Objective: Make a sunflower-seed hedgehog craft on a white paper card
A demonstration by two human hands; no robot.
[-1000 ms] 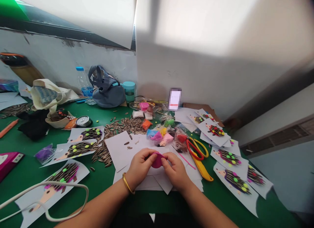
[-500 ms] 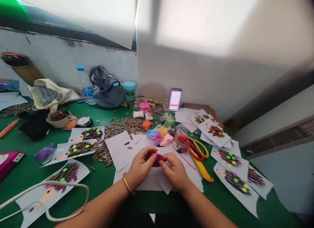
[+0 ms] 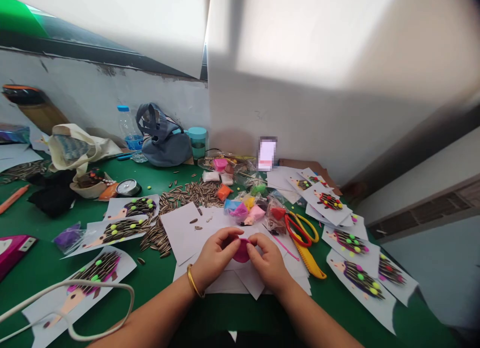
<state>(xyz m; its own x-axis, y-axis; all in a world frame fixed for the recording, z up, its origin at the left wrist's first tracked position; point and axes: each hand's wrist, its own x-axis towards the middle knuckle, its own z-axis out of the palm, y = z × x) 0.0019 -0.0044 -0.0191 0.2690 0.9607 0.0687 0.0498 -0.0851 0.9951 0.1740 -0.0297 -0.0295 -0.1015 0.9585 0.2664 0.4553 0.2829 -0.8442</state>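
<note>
A flattened piece of magenta modelling clay (image 3: 242, 252) is pinched between my two hands, above a stack of white paper (image 3: 221, 280). My left hand (image 3: 220, 253), below a gold bangle (image 3: 195, 280), grips its left edge with thumb and fingers. On its right edge press the thumb and fingers of my right hand (image 3: 267, 257). Just beyond the hands lie small bags of coloured clay (image 3: 243, 208). Loose sunflower seeds (image 3: 187, 195) are heaped to the left, a few of them on the paper.
Red-and-yellow scissors (image 3: 302, 228) and a yellow cutter (image 3: 311, 260) lie right of the paper. Seed-covered hedgehog pictures (image 3: 360, 278) spread along the right, with more hedgehog pictures (image 3: 93, 273) at left. A white cable (image 3: 131, 300) loops near my left forearm. A blue bag (image 3: 167, 148) stands behind.
The magenta clay has turned and shows more of its flat face, looking thinner and wider. My fingers have shifted along its edges, both hands staying over the paper.
</note>
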